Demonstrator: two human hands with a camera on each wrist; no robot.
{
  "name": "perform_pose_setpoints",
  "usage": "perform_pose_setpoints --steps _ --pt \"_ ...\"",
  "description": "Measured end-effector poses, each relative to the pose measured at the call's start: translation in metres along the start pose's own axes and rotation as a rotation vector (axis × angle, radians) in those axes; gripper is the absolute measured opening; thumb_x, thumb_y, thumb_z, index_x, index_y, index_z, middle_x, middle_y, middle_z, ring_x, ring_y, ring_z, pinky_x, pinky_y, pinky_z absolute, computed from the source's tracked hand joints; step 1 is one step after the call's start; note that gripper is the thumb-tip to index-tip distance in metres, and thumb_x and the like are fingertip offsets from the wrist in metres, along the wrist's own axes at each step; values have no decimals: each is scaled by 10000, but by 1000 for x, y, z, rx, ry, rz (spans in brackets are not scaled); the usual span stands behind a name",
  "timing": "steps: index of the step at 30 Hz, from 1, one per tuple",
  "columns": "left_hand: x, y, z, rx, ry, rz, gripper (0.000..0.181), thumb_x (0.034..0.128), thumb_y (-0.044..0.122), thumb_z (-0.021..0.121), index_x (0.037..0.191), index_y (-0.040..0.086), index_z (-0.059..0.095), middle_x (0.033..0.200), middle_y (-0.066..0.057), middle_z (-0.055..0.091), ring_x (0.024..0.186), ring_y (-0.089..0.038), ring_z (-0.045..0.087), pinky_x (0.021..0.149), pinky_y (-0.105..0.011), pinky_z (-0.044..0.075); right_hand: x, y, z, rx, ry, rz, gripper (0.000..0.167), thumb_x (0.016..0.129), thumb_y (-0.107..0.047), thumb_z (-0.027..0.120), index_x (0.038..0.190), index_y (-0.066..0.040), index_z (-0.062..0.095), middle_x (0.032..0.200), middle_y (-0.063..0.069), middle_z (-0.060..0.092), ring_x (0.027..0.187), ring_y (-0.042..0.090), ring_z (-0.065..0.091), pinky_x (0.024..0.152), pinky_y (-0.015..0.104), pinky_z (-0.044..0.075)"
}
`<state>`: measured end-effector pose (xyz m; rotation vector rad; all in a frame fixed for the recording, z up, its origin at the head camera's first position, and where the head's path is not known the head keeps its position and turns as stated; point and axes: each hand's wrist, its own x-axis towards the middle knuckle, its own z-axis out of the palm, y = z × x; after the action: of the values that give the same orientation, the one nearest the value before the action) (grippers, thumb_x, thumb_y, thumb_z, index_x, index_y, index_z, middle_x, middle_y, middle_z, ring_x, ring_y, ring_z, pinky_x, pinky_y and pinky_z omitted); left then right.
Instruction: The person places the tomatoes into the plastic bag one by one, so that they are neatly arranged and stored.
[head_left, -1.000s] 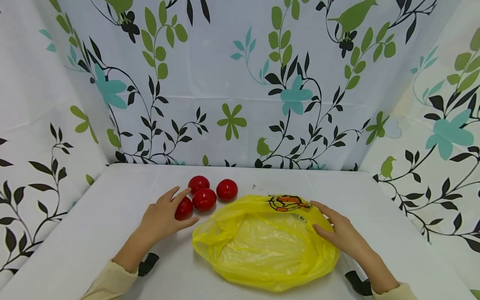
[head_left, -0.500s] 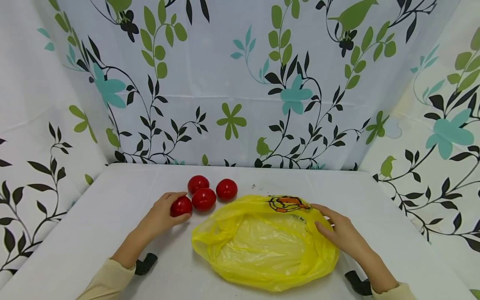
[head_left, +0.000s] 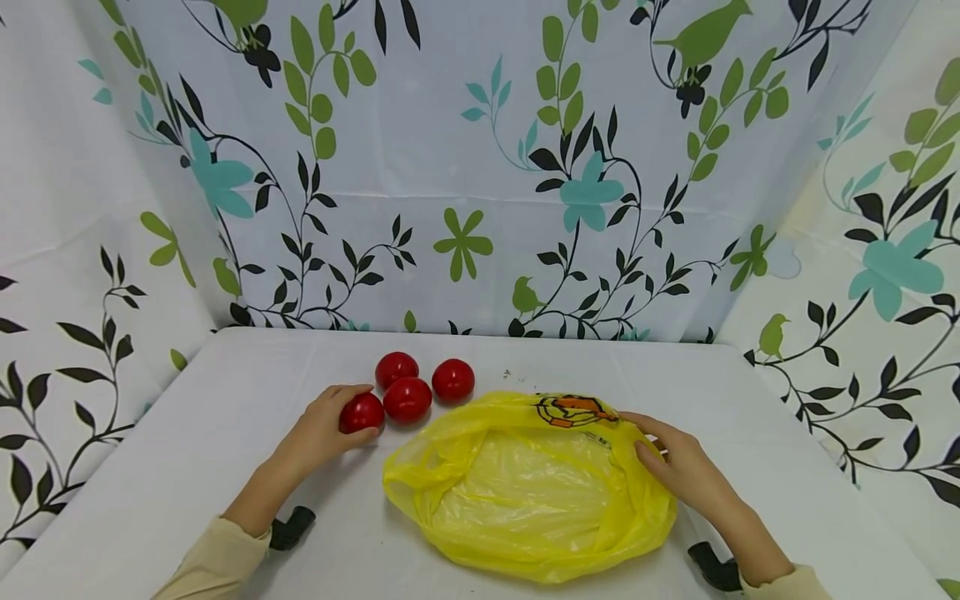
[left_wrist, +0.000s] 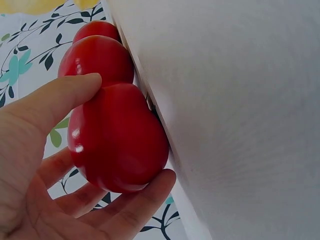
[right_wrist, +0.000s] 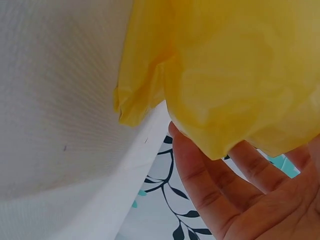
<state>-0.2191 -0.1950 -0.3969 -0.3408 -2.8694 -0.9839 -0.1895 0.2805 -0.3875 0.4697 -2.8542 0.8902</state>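
Observation:
My left hand [head_left: 324, 425] grips a glossy red tomato [head_left: 362, 412] on the white table, left of the bag. In the left wrist view, the thumb lies over the lobed tomato [left_wrist: 120, 145] and the fingers curl beneath it. Three more red tomatoes [head_left: 407, 400] sit close by, behind and to the right. A yellow plastic bag [head_left: 525, 500] lies with its mouth spread wide. My right hand [head_left: 684, 458] holds its right rim, thumb on the near side; in the right wrist view, the bag [right_wrist: 225, 85] partly covers the fingers, and the thumb is hidden.
Both hands work on a white table [head_left: 225, 383]. Patterned cloth [head_left: 465, 167] hangs upright behind it and at both sides. Black wrist-camera mounts [head_left: 292, 527] stick out below each wrist.
My left hand has moved slightly left and its fingers have closed round the nearest tomato, which shifted a little left with it. The bag and my right hand have hardly moved.

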Motion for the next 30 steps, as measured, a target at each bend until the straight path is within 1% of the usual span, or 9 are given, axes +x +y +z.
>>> perform_pose_setpoints --steps 6,21,26,30 --pt "0 0 1 2 2 -6 646 822 226 789 1366 15 512 1321 -258 504 1183 -461 497 901 -601 506 -1 1 2 3 -8 10 429 952 -36 580 1376 -91 538 1327 218 571 902 220 625 694 302 552" --pt "-1 4 0 31 17 -31 641 805 230 804 1341 5 533 1286 -261 529 1151 -454 522 889 -595 515 -1 0 1 -1 -27 13 423 966 -8 525 1384 -68 521 1352 218 553 956 249 633 759 350 568" --pt "0 3 -1 45 27 -26 641 801 231 806 1337 5 537 1277 -262 534 1142 -458 527 878 -596 520 -1 -1 1 2 -26 11 422 962 2 521 1380 -60 522 1347 222 555 938 245 638 740 333 569" --pt "1 3 -2 56 40 -10 633 799 223 806 1331 3 540 1264 -263 538 1126 -459 533 866 -594 526 -1 -1 1 1 -26 6 419 960 3 523 1375 -56 526 1344 218 559 933 236 635 736 329 567"
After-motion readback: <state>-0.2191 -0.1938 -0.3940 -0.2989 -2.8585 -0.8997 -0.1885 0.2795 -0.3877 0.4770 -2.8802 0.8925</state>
